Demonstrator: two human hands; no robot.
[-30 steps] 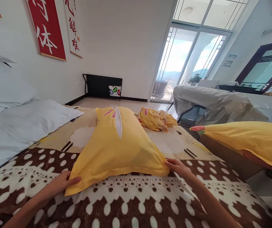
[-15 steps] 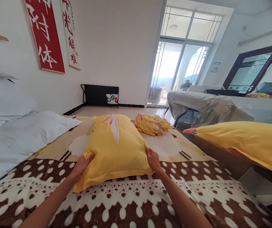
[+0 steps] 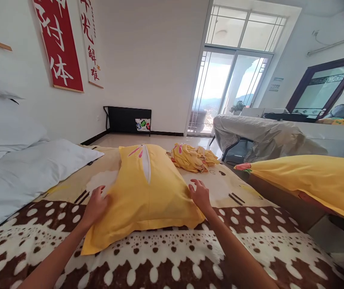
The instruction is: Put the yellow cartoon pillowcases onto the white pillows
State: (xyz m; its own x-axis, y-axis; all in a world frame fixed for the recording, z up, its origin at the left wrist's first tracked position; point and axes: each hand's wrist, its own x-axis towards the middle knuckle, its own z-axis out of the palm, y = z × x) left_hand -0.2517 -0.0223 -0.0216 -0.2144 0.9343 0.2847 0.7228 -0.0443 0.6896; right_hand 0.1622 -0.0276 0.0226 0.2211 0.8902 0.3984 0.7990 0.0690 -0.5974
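A pillow in a yellow pillowcase (image 3: 156, 200) lies on the bed in front of me. Through a long slit in the upper part of the case shows the white pillow (image 3: 146, 168). My left hand (image 3: 96, 205) is beside the pillow's left edge, fingers loose and not gripping the cloth; some fingers are partly hidden. At the right edge my right hand (image 3: 201, 196) is open, fingers spread and lightly at the fabric. The near corners of the case lie flared out on the blanket (image 3: 160, 265).
Crumpled yellow cloth (image 3: 193, 157) lies beyond the pillow. White pillows (image 3: 39, 172) are piled at the left. Another yellow pillow (image 3: 310, 176) rests at the right, past the bed's edge. A plastic-covered table (image 3: 250, 128) stands farther back near the glass door (image 3: 232, 88).
Both hands have let go of the pillowcase's sides and moved slightly outward. The case's near corners have spread wider.
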